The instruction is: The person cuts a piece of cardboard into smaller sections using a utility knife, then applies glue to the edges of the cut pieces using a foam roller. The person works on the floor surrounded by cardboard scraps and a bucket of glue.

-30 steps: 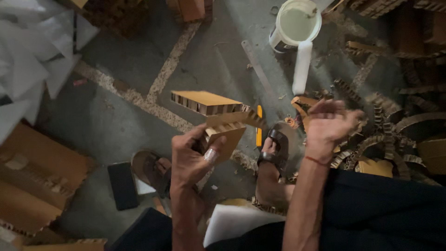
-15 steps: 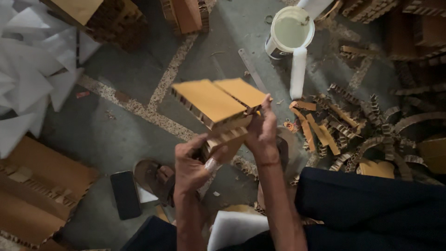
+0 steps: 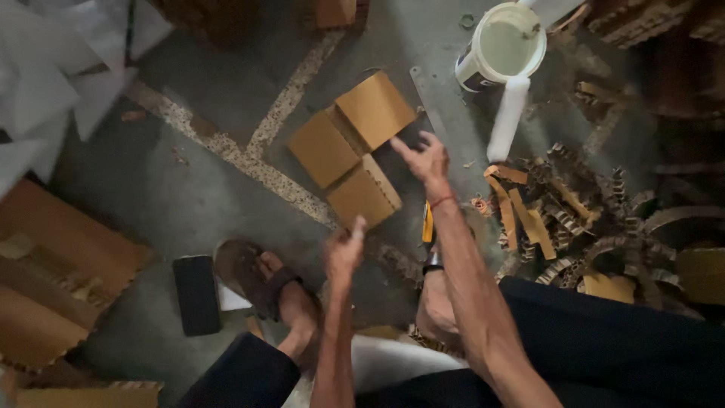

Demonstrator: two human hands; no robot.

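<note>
Your right hand [image 3: 424,160] hangs with fingers spread apart, holding nothing, just beside the folded brown cardboard piece [image 3: 352,149], which sits over the concrete floor [image 3: 189,204] near its pebbled seam. Your left hand [image 3: 343,249] is raised just below the cardboard, fingers loosely apart and empty. A white bucket [image 3: 500,47] stands toward the floor's far edge, a white roll [image 3: 507,118] beside it.

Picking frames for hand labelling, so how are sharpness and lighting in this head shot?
Head view: both hands smear with motion blur, the left hand most; the folded cardboard piece stays fairly sharp and evenly lit; the white tub looks bright but not blown out; the right edge and upper corners fall into deep shadow.
</note>
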